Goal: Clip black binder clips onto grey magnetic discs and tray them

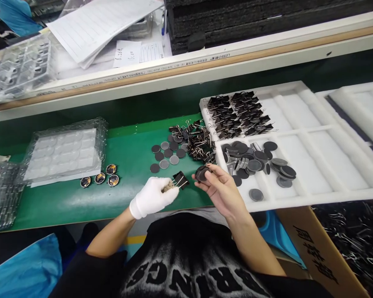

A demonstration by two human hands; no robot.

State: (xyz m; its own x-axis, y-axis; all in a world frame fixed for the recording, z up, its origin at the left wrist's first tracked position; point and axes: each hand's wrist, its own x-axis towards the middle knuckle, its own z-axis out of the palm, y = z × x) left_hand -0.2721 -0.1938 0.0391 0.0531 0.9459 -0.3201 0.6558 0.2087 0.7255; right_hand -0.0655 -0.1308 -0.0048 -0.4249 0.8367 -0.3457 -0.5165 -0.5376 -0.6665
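My left hand (pixel 157 193), in a white glove, pinches the wire handles of a black binder clip (pixel 180 180) just over the green mat. Close by on the right, my bare right hand (pixel 219 186) is closed around a few dark round discs (pixel 202 174). Whether the clip touches those discs I cannot tell; a small gap seems to lie between them. Beyond both hands, loose grey and black discs (pixel 168 153) lie on the mat. A heap of black binder clips (pixel 201 142) sits beside them against the white tray.
The white foam tray (pixel 311 165) at right holds rows of binder clips (pixel 239 114) and piled discs (pixel 251 161). Clear plastic trays (pixel 64 151) and several round pieces with patterned faces (pixel 100 178) lie left. A cardboard box (pixel 311 244) of clips stands lower right. A shelf edge (pixel 186 68) crosses behind.
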